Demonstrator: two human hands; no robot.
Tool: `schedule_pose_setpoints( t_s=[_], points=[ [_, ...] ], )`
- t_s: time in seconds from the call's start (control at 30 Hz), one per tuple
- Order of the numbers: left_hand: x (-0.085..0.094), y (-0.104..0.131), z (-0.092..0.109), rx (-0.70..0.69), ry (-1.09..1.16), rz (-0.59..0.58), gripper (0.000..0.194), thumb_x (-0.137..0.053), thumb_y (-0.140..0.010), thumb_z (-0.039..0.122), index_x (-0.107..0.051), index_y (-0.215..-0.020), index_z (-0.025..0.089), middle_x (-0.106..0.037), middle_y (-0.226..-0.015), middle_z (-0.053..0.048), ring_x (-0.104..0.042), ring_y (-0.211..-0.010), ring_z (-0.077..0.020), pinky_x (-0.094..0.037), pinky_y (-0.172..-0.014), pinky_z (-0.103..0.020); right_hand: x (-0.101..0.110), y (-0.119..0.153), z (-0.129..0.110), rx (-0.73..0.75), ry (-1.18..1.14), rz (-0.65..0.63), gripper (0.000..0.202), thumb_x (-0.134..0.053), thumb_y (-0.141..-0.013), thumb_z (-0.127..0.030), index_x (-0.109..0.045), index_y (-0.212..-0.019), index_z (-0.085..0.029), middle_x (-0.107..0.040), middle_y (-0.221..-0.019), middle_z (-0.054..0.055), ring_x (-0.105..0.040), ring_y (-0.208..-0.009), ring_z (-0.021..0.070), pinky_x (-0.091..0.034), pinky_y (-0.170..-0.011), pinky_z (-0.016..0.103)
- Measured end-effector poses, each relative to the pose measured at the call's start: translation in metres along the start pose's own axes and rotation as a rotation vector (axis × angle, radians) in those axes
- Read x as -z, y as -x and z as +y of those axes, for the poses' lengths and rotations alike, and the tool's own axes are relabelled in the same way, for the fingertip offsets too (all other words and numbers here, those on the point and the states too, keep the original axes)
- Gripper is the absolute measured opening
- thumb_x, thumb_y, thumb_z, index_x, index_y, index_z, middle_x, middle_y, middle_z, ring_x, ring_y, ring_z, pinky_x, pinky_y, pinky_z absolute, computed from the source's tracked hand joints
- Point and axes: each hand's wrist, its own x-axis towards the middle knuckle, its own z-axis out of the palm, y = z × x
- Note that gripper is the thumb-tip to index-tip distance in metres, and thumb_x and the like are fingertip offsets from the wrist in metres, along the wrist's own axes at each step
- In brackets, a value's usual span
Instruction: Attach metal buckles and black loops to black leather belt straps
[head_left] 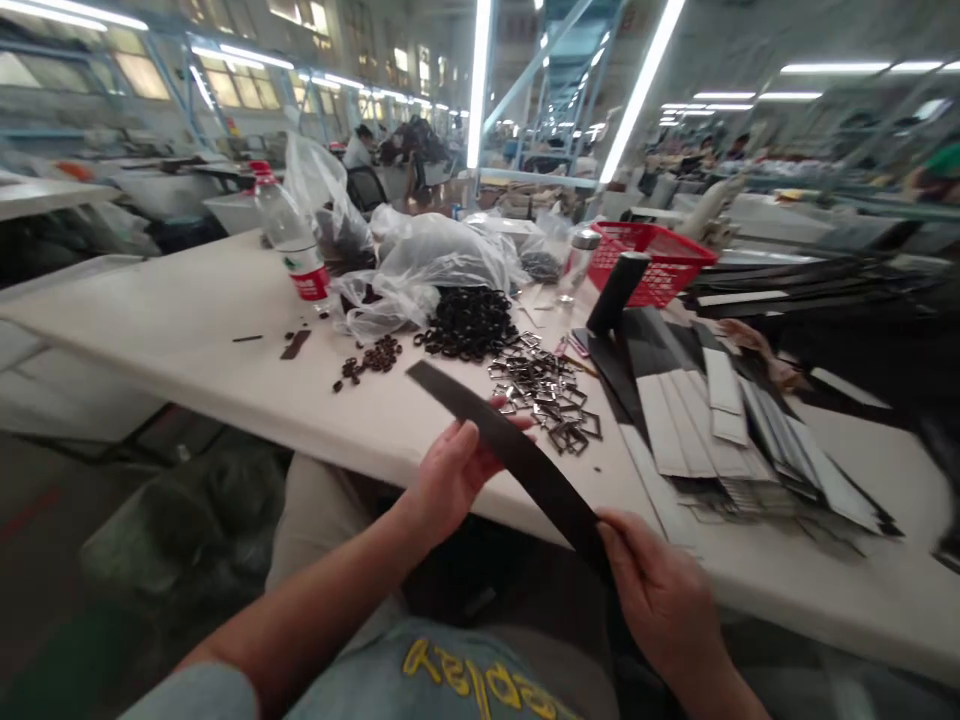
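Observation:
A long dark strip [525,465] slants across the middle of the view, held in front of the table's edge. My left hand [454,470] grips it near its upper end, thumb on top and fingers beneath. Lower down, my right hand [652,580] pinches the strip between thumb and fingers. Just beyond the strip lie a pile of metal rectangular buckles [544,385], a heap of black rings [472,320] and a small group of brown loops [375,358].
On the white table [187,320] stand a plastic bottle [300,250], clear plastic bags [450,250], a metal-capped bottle [579,262] and a red basket [652,262]. Stacked strips with white backing [690,425] lie at the right, beside an upright black roll [617,292].

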Motion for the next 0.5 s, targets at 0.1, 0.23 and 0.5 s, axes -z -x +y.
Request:
schedule_pose_setpoints(
  t_s=[0.1, 0.23, 0.5],
  points=[
    [0.034, 0.005, 0.021, 0.012, -0.104, 0.266, 0.043, -0.077, -0.077, 0.05, -0.073, -0.1, 0.014, -0.076, -0.091, -0.008, -0.071, -0.081, -0.0179, -0.057, -0.077, -0.028, -0.003, 0.015, 0.016, -0.054, -0.104, -0.122, 0.024, -0.048, -0.097, -0.04, -0.069, -0.093, -0.028, -0.076, -0.077, 0.003, -0.073, -0.063, 0.0234, -0.058, -0.056, 0.03],
    [0.082, 0.021, 0.041, 0.044, -0.331, 0.444, 0.038, -0.084, -0.067, 0.045, -0.067, -0.074, 0.012, -0.068, -0.062, -0.002, -0.06, -0.051, -0.0082, -0.047, -0.051, -0.018, 0.01, 0.034, 0.05, -0.117, -0.188, -0.321, 0.028, -0.054, -0.092, -0.05, -0.073, -0.088, -0.03, -0.078, -0.076, 0.002, -0.074, -0.061, 0.0241, -0.061, -0.054, 0.029],
    [0.091, 0.045, 0.032, 0.345, -0.258, 0.341, 0.024, -0.076, -0.069, 0.032, -0.068, -0.078, 0.012, -0.074, -0.068, -0.008, -0.07, -0.056, -0.0162, -0.051, -0.048, -0.019, 0.033, 0.043, 0.075, -0.307, -0.078, -0.443, 0.036, -0.056, -0.085, -0.061, -0.075, -0.088, -0.031, -0.078, -0.08, 0.003, -0.074, -0.068, 0.0276, -0.061, -0.059, 0.036]
  ],
)
